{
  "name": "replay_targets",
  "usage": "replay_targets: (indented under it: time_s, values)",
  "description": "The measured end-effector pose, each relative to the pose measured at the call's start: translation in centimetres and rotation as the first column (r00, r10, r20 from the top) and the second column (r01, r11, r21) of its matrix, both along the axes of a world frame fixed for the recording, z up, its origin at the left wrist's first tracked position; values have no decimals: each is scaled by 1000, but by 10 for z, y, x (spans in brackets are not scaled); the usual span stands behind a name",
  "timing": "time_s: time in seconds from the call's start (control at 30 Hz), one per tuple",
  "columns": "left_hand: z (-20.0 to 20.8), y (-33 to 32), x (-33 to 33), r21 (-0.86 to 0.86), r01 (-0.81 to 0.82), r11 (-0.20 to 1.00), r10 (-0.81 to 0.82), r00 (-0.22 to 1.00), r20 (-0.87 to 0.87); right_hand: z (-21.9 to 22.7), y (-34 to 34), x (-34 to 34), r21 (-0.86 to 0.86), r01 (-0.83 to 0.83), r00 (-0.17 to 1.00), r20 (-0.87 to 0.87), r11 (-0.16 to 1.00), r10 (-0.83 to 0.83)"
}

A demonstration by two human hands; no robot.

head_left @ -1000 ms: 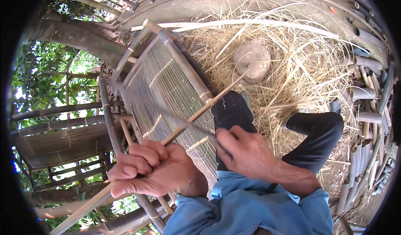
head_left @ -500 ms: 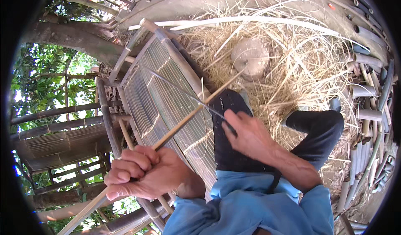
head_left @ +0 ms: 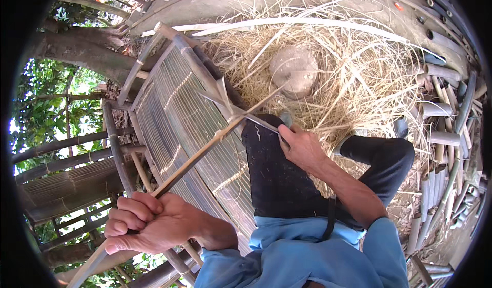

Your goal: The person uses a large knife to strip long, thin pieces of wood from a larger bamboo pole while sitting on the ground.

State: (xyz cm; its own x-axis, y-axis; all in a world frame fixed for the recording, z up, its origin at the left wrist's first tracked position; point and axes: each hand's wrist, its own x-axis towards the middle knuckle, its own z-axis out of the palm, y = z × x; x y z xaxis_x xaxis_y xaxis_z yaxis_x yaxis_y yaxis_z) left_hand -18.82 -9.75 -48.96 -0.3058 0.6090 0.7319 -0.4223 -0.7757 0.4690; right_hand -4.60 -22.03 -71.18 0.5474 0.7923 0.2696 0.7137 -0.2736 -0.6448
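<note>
My left hand [head_left: 148,222] is closed around a long, narrow bamboo strip [head_left: 193,160], which runs up and to the right from the fist. The strip's far end meets the top of a round wooden block [head_left: 293,67]. In my right hand [head_left: 306,153] is the handle of a long-bladed knife [head_left: 262,123], mostly hidden by the fingers. The blade lies across the strip above my thigh, its tip pointing to the upper left. A pale curled shaving [head_left: 224,90] stands up where blade and strip cross.
A slatted bamboo bench [head_left: 179,108] lies left of my legs. Thin shavings [head_left: 353,83] heap around the block, and a long pale split strip [head_left: 307,21] arches behind it. Cut bamboo tubes [head_left: 442,108] are stacked at the right. Bamboo rails [head_left: 66,139] stand at the left.
My left hand has moved to the lower left in view. The knife has slid along the strip toward the block, and a larger shaving now curls up at the blade.
</note>
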Motion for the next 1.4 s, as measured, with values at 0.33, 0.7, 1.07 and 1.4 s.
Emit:
replay_targets:
  time_s: [0.33,0.7,1.07,1.4]
  values:
    - [9,61,-12,-59,-203,977,198,976,-86,-85,26,46,-64,-36,999,-43,997,33]
    - [3,113,-25,-125,-207,970,191,973,-131,-234,-27,145,-582,97,951,-184,807,-247]
    - [9,48,-13,49,696,716,-696,717,-25,-30,-32,71,-214,124,932,-311,969,-188]
    - [-16,-43,-9,36,388,921,-387,922,-18,136,-38,-29,245,-117,972,-170,963,161]
